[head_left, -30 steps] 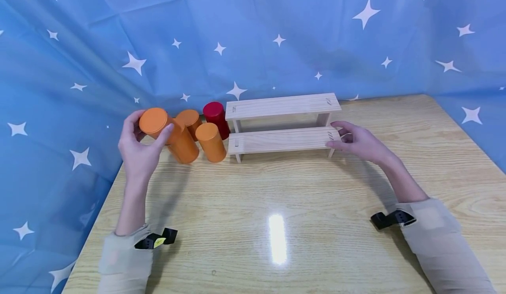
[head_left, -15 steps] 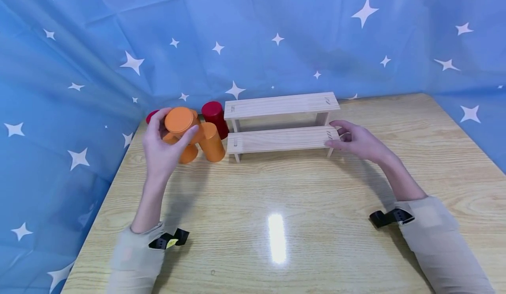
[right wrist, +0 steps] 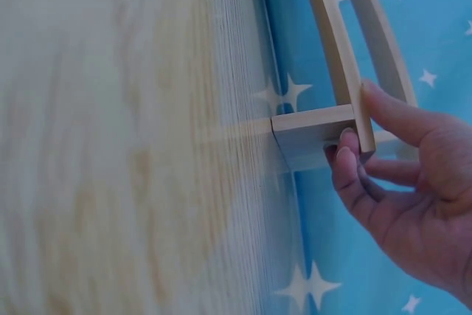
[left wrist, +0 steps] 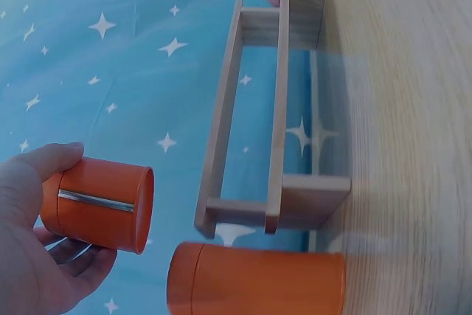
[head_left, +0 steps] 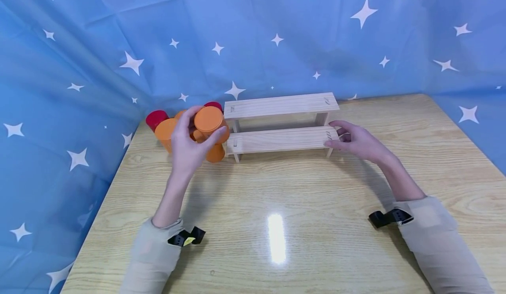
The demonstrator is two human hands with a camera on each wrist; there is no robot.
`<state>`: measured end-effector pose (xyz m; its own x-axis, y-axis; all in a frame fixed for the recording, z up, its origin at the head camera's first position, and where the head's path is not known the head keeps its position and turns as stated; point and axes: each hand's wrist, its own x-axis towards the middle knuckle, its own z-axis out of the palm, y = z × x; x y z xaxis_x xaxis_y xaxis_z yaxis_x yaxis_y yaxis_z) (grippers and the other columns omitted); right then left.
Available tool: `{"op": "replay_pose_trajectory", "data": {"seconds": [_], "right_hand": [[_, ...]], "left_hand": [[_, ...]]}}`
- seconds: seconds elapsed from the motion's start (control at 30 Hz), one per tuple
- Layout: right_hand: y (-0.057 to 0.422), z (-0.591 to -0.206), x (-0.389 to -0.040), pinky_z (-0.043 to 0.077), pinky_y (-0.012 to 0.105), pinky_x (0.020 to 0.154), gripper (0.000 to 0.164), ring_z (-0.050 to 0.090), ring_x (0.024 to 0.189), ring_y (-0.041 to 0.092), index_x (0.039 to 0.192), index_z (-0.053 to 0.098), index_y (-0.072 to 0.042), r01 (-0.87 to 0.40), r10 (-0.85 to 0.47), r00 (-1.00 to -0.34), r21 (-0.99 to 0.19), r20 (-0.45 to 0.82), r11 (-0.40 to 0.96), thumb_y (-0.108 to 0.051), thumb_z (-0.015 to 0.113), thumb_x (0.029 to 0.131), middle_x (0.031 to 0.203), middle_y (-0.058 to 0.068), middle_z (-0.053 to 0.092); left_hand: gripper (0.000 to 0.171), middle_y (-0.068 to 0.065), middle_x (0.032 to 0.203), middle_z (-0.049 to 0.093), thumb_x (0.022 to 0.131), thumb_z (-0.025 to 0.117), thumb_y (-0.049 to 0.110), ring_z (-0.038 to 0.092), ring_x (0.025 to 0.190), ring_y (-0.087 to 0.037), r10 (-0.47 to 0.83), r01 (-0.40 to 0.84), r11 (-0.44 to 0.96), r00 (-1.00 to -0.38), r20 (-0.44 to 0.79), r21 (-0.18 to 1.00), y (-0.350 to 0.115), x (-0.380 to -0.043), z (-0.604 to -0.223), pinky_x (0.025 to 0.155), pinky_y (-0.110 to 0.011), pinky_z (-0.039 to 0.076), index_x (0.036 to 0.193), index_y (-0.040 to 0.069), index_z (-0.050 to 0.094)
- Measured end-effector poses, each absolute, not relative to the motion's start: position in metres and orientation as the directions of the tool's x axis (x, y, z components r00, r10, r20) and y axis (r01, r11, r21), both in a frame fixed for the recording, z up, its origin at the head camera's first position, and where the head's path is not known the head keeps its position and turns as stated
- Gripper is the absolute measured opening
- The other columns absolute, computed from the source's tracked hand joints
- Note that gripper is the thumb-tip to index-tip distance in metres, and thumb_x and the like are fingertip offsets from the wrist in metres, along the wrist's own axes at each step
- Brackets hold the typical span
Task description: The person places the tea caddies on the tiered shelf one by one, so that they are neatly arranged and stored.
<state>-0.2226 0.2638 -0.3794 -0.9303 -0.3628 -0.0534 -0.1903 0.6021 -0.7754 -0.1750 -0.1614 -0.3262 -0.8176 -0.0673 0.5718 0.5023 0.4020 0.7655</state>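
Note:
My left hand [head_left: 189, 147] grips a short orange canister [head_left: 209, 120] by its sides, held up in the air. In the left wrist view this canister [left wrist: 103, 204] shows a narrow silvery strip along its wall. Below it a taller orange canister [head_left: 215, 153] stands on the table, partly covered by the hand and the held one. To the right stands a pale two-tier wooden rack [head_left: 282, 139]. My right hand [head_left: 357, 142] pinches the right end of the rack's lower board [right wrist: 346, 64], thumb above and fingers underneath.
Behind the left hand stand more canisters: a red one [head_left: 156, 119] and an orange one [head_left: 164, 132] at the left, and a second red one [head_left: 213, 105] beside the rack. A blue star-patterned cloth [head_left: 276, 56] hangs behind the wooden table [head_left: 308, 197].
My left hand has carried the orange canister rightward, past the other canisters, close to the rack's left end. The right hand and the rack have stayed in place.

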Motion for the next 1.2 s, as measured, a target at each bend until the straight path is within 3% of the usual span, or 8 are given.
{"op": "replay_pose_trajectory", "data": {"seconds": [0.2,0.43,0.67,0.87,1.2], "right_hand": [[0.265,-0.380,-0.223,0.053,0.032,0.075,0.070,0.062,0.101,0.028,0.152,0.037,-0.002,-0.186,-0.356,-0.933,-0.768,-0.058,0.613,-0.030,0.069,0.097,0.122,0.020,0.058],[0.266,-0.380,-0.223,0.054,0.033,0.076,0.071,0.062,0.099,0.029,0.152,0.036,-0.002,-0.179,-0.356,-0.933,-0.774,-0.063,0.607,-0.031,0.070,0.097,0.120,0.021,0.057],[0.266,-0.381,-0.223,0.056,0.036,0.076,0.073,0.063,0.097,0.029,0.153,0.034,-0.002,-0.174,-0.359,-0.931,-0.781,-0.068,0.600,-0.032,0.070,0.097,0.120,0.021,0.056],[0.266,-0.382,-0.223,0.055,0.036,0.076,0.073,0.063,0.097,0.030,0.153,0.034,-0.002,-0.178,-0.361,-0.930,-0.782,-0.064,0.598,-0.031,0.070,0.097,0.120,0.021,0.057],[0.265,-0.381,-0.224,0.053,0.033,0.078,0.072,0.060,0.104,0.029,0.153,0.034,-0.002,-0.183,-0.363,-0.930,-0.778,-0.062,0.601,-0.031,0.069,0.098,0.122,0.021,0.057]], "left_hand": [[0.066,-0.011,0.123,0.062,0.079,0.088,0.015,0.060,0.108,-0.020,-0.007,0.551,0.391,-0.799,0.601,0.737,-0.146,-0.177,-0.331,0.094,-0.038,0.051,0.135,-0.001,0.056],[0.065,-0.014,0.118,0.063,0.079,0.088,0.012,0.061,0.105,-0.021,0.047,0.571,0.351,-0.802,0.595,0.742,-0.126,-0.180,-0.337,0.087,-0.044,0.054,0.133,-0.003,0.055],[0.064,-0.010,0.118,0.063,0.080,0.087,0.016,0.060,0.102,-0.019,0.072,0.560,0.312,-0.819,0.569,0.767,-0.105,-0.186,-0.337,0.080,-0.040,0.053,0.134,0.002,0.056],[0.062,-0.007,0.121,0.063,0.081,0.086,0.019,0.059,0.106,-0.018,0.097,0.567,0.290,-0.819,0.566,0.771,-0.087,-0.191,-0.336,0.087,-0.042,0.051,0.133,0.003,0.057],[0.061,-0.008,0.123,0.061,0.083,0.085,0.019,0.057,0.108,-0.018,0.159,0.551,0.284,-0.834,0.528,0.785,-0.053,-0.199,-0.344,0.090,-0.034,0.050,0.133,0.002,0.055]]}}
